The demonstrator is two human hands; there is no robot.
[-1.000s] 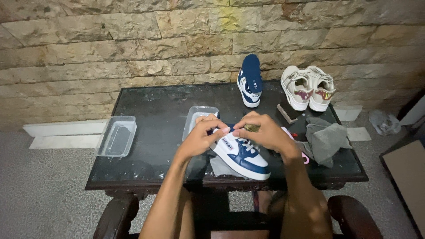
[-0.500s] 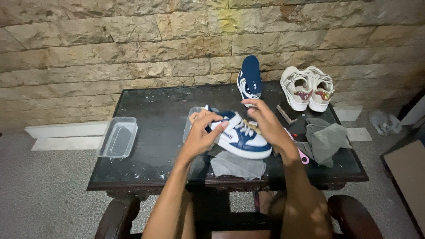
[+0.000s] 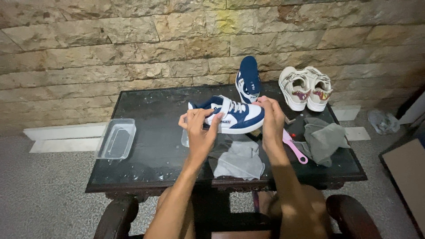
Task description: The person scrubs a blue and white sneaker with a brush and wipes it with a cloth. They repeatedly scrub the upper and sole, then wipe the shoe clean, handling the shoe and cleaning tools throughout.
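A blue and white sneaker (image 3: 230,116) is held sideways above the dark table (image 3: 150,110), toe to the right. My left hand (image 3: 200,128) grips its heel end and my right hand (image 3: 271,116) holds its toe end. Its matching blue and white sneaker (image 3: 248,79) stands on its heel against the stone wall just behind. A grey cloth (image 3: 239,160) lies on the table under my hands.
A pair of white sneakers (image 3: 305,87) sits at the back right. A pink brush (image 3: 294,146) and a darker grey cloth (image 3: 323,139) lie at the right. A clear plastic tray (image 3: 117,139) sits at the left edge, another clear container (image 3: 185,138) behind my left hand.
The sneaker has been lifted off the grey cloth and carried away from me, turning from a diagonal pose to sideways. Both hands went with it.
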